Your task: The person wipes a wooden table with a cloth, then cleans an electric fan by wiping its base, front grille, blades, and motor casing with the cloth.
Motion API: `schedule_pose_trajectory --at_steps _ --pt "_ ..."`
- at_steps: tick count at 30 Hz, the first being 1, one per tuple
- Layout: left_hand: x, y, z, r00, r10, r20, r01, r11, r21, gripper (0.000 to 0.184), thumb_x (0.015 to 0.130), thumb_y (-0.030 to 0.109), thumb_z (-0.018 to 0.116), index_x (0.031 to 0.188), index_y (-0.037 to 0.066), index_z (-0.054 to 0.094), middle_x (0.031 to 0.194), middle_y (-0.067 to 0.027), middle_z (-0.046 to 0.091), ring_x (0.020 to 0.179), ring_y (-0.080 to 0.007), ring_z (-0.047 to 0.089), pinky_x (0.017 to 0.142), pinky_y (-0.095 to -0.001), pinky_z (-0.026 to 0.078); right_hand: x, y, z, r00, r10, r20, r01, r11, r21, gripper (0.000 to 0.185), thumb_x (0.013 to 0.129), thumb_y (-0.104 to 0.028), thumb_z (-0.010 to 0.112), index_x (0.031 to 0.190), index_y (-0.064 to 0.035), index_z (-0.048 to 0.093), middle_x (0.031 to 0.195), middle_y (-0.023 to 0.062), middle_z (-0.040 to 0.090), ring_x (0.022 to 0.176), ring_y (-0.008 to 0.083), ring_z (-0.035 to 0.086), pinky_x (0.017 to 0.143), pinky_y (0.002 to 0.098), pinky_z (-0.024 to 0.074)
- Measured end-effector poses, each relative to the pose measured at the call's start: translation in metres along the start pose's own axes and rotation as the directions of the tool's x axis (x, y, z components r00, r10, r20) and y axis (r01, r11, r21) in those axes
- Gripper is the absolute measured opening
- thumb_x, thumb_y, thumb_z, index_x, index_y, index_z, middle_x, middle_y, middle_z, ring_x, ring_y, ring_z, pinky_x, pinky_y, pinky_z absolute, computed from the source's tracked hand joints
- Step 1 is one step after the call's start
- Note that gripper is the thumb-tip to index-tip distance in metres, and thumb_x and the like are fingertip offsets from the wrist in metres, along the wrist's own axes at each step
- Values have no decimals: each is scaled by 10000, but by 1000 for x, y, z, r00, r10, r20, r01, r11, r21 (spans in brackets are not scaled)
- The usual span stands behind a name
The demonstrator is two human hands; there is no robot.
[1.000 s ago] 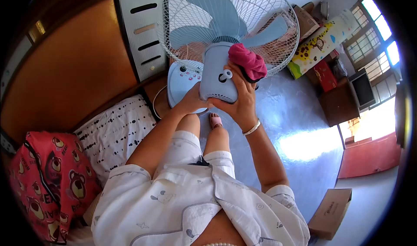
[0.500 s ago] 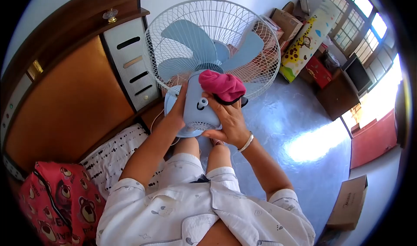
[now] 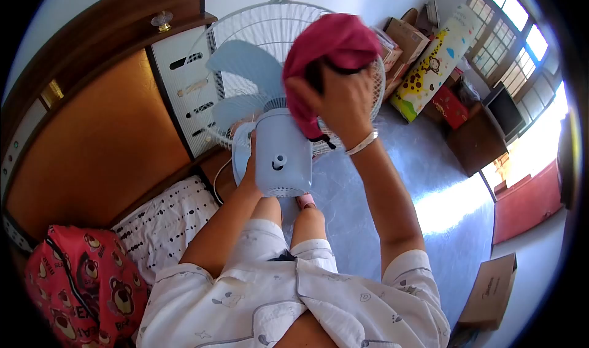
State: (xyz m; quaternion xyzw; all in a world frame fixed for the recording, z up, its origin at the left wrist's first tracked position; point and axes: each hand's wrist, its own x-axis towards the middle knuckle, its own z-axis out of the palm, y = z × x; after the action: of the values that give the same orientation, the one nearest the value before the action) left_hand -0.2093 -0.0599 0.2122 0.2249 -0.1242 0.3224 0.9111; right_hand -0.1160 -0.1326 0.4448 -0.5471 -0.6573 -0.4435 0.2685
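A light blue electric fan [image 3: 283, 142] stands in front of me, its motor housing towards me and its white wire cage [image 3: 257, 10] beyond. My left hand [image 3: 250, 179] grips the housing's left side; its fingertips are mostly hidden. In my right hand [image 3: 348, 99] is a magenta cloth [image 3: 334, 35] with black edging and a dark cord end hanging down. The cloth drapes over the fingers, thumb apart, and hides the right part of the cage. A small knob [image 3: 280, 160] sticks up from the housing.
A wooden headboard [image 3: 104, 115] and a dotted pillow [image 3: 165, 225] are on the left, near a red bear-print bag [image 3: 86, 286]. Cardboard boxes [image 3: 405, 38], a giraffe-print roll [image 3: 432, 65] and a dark monitor [image 3: 503, 108] stand at the right. A carton [image 3: 489, 291] lies lower right.
My right hand has left the housing and moved up and right with the cloth, which has opened out from a bunch. My left hand stays on the housing; the fan has shifted slightly left.
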Motion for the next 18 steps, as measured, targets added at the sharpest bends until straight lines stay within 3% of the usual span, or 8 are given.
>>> schedule_pose_trajectory --at_steps 2,3,5,9,13,14,15,18 --pt "-4 1 -2 999 10 38 -8 998 -55 656 996 570 279 1426 87 388 1386 -140 484 1213 -296 531 1019 -430 451 2 -15 1 989 -80 125 76 996 37 253 799 -411 682 870 -175 737 836 23 673 924 215 631 963 424 429" --pt "-6 5 -1 1000 5 30 -3 998 -70 659 992 573 287 1428 88 387 1392 -141 478 1220 -300 523 1026 -436 441 5 -22 16 957 -277 -87 286 950 126 177 744 -292 690 878 -184 734 872 8 674 1028 234 619 1080 450 378" --pt "-12 7 -1 1000 -5 18 7 994 -109 667 984 579 304 1431 90 384 1404 -142 466 1235 -307 509 1039 -449 422 -1 -18 21 920 -385 -69 391 903 179 212 668 -198 674 870 -174 732 914 7 673 1111 257 596 1153 454 310" --pt "-17 11 -10 999 -24 23 28 982 -189 685 968 591 337 1438 95 379 1428 -146 441 1263 -323 480 1066 -476 384 -25 0 20 875 -483 22 475 866 156 299 567 -207 685 859 -153 728 976 26 674 1156 276 576 1145 454 324" --pt "-26 8 -13 998 -46 46 57 961 -270 705 952 602 370 1445 99 374 1452 -150 416 1291 -338 451 1093 -502 346 -21 14 4 962 211 -174 -193 975 112 281 677 -184 732 944 -98 709 980 115 671 1081 340 583 993 454 441" --pt "-29 7 -12 997 -49 52 62 955 -289 710 948 605 379 1447 100 372 1458 -151 410 1298 -342 443 1100 -509 337 -19 16 3 961 129 -244 -122 992 43 241 795 -177 684 1010 -67 687 1013 152 658 1029 369 577 915 462 448" --pt "-33 3 -11 996 -64 57 78 945 -318 715 944 608 387 1449 102 371 1464 -152 404 1305 -346 436 1106 -516 328 -6 26 -10 888 450 -96 -393 850 350 246 841 -202 665 1030 -45 669 1091 171 628 1014 386 559 895 489 430" --pt "-42 0 -12 996 -74 59 90 932 -352 730 936 617 400 1452 102 368 1474 -155 394 1318 -353 423 1118 -527 312 -1 24 -12 939 301 -169 -231 911 342 263 866 -237 659 1019 -23 660 1075 174 618 1002 386 541 875 497 410"
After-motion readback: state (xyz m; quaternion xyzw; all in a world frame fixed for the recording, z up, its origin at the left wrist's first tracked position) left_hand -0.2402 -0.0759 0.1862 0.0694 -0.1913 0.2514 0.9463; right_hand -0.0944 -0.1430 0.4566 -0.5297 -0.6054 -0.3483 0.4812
